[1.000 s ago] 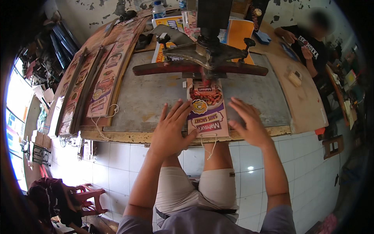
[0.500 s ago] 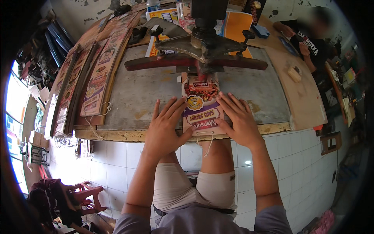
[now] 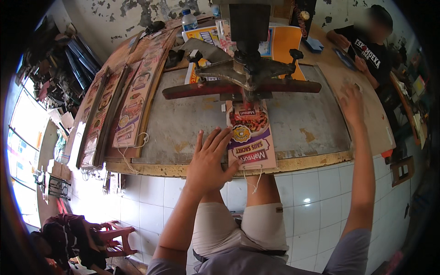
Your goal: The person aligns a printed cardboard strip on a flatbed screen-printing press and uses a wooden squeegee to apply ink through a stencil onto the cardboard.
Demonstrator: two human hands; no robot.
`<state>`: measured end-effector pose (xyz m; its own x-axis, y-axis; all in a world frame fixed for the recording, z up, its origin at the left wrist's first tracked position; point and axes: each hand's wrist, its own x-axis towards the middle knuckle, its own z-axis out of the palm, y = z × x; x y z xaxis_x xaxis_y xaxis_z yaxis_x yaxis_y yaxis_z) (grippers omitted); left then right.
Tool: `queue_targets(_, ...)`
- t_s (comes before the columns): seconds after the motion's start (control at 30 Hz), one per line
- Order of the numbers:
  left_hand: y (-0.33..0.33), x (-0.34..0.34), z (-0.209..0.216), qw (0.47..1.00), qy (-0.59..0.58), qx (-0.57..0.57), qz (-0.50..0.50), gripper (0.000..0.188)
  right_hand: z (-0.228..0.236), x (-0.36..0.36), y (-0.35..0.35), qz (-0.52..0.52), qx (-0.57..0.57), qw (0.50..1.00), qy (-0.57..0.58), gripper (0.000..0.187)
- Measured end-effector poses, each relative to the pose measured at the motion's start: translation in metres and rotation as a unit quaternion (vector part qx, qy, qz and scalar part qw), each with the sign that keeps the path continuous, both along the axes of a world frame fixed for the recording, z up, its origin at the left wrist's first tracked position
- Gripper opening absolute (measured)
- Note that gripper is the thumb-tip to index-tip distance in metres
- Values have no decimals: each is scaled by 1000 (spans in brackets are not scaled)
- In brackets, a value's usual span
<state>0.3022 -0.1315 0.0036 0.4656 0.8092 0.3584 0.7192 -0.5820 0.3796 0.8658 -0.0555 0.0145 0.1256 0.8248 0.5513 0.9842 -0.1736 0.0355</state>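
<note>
A long printed card (image 3: 250, 146) with a string loop (image 3: 255, 178) at its near end lies on the grey metal bed (image 3: 183, 133). Its far end goes under the black and red press head (image 3: 247, 75), where I cannot see it. My left hand (image 3: 208, 158) is open, resting at the card's left edge with fingers stretched forward and thumb near the lower corner. Far to the right, my right hand (image 3: 353, 103) is over the tan board, where a small wooden block lay. Motion smears its fingers, and the hand covers most of the block.
Several printed card strips (image 3: 137, 103) lie stacked on the left of the table. Behind the press are colourful printed sheets (image 3: 282, 46) and a water bottle (image 3: 189, 20). A person in a black shirt (image 3: 366, 57) sits at the far right. A red stool (image 3: 119, 238) stands lower left.
My right hand has left the card's right edge and swung far right to the wooden block. My left hand stays beside the card. The whole view has shifted slightly.
</note>
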Motion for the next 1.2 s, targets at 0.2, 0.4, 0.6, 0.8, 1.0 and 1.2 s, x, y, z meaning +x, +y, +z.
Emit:
queue_targets(0.2,-1,-2,0,1000,15,-12,4,73,-37,80,28,-13,41,999,16,52)
queue_targets(0.4,1,-2,2,1000,11,-24,1,75,-46,89,27,-35,48,996,67,52)
queue_targets(0.6,1,-3,-1,1000,-9,-13,-2,74,-40,72,9,10,47,990,132,43)
queue_targets(0.8,1,-3,1,1000,-20,-10,15,67,4,-58,-73,173,43,955,236,41)
queue_targets(1.0,1,-5,-10,1000,-17,9,8,68,43,-213,-181,345,-63,859,373,45)
queue_targets(1.2,1,-9,-18,999,-32,27,6,74,39,-301,-165,453,-91,845,268,48)
